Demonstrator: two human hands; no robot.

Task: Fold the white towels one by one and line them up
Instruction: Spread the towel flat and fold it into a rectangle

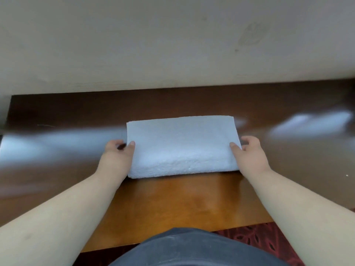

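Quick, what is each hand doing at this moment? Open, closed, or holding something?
Left hand: grips the left end of the folded white towel, thumb on top.
Right hand: grips the towel's right end, thumb on top.

We see a white towel (182,146) of soft, nubbly terry cloth, matt all over. Our desk (172,204) is polished brown wood, smooth and glossy, throwing back pale glare. The wall (153,45) behind looks matt.

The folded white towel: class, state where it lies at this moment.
In the head view the folded white towel lies mid-frame on the wooden table, gripped at its ends by the left hand and right hand.
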